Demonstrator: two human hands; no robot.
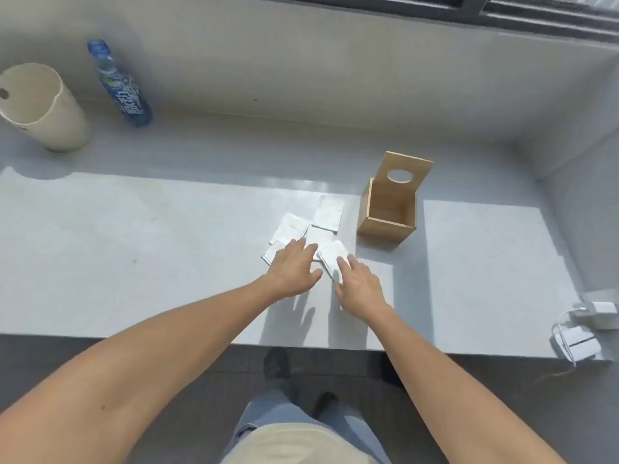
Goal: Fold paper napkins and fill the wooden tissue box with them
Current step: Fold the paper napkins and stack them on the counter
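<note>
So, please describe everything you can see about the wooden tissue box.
The wooden tissue box looks like light plywood. It stands upright on the grey counter, right of the scattered napkins, touching none of them. The top is open and the inside looks empty. A back panel rises above the walls and has an oval hole. Neither hand touches it.

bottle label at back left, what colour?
Blue with white lettering and a splash pattern on the bottle; best seen in the head view.

Ledge [134,236] w/ napkins [326,214], box [385,226], bottle [117,85]
</note>
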